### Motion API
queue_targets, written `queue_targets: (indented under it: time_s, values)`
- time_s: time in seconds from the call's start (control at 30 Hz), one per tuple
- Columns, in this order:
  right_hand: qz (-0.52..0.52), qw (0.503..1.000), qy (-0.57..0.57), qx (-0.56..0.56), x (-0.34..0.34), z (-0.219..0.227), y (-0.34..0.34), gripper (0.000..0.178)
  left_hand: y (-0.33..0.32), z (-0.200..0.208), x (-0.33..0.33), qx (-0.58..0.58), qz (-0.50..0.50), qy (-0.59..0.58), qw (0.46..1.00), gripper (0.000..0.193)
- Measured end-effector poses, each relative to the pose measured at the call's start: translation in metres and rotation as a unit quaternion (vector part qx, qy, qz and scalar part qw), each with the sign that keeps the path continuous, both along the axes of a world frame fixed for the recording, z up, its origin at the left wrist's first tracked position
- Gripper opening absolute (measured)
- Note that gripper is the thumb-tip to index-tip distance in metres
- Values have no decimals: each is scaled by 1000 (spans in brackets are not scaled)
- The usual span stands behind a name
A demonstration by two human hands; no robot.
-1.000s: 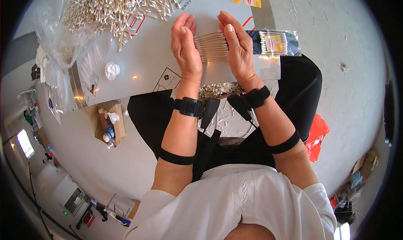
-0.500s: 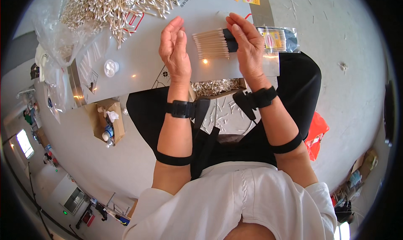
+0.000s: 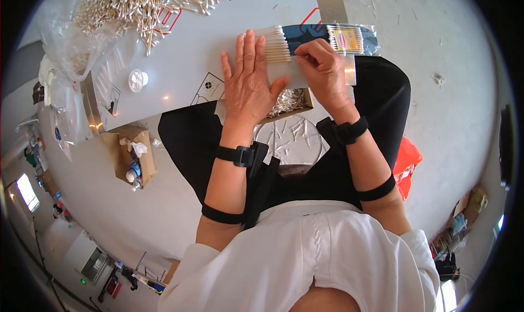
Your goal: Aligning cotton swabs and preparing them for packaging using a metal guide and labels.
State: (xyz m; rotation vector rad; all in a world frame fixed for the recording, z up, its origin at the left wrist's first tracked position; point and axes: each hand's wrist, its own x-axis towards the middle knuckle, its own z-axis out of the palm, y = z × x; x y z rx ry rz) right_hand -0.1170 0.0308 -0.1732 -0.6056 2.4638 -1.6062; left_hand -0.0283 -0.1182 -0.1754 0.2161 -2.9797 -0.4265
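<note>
A flat row of cotton swabs (image 3: pixel 277 45) lies side by side on the grey table near its front edge. My left hand (image 3: pixel 246 85) rests flat over the row's left part, fingers stretched and thumb out, hiding those ends. Just right of the row, my right hand (image 3: pixel 325 72) has thumb and forefinger drawn together near the swab tips; anything between them is hidden. Behind the right hand stretches a dark, clear-edged bag (image 3: pixel 305 33). At its right end, several swabs lie under a yellow label (image 3: pixel 349 39).
A big heap of loose cotton swabs (image 3: pixel 117 9) fills the table's far left, beside crumpled clear plastic (image 3: pixel 60 55). Nearer stands a small clear cup (image 3: pixel 137 80). Below the table edge sit a box of swabs (image 3: pixel 292 104) and a cardboard box (image 3: pixel 121 153) with bottles.
My left hand has come down flat onto the swab row from beside it. My right hand has moved slightly nearer, off the bag, its fingertips now beside the swab tips.
</note>
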Motion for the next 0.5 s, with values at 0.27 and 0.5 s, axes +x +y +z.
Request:
queue_targets:
  time_s: [0.27, 0.5]
  values:
    - [0, 997, 52, 59, 4, -2, -5, 6, 1, -7, -1, -5, 1, -7, 1000, 90]
    - [1, 990, 105, 97, 5, -2, -7, 6, 1, -7, -2, -4, 5, -8, 1000, 89]
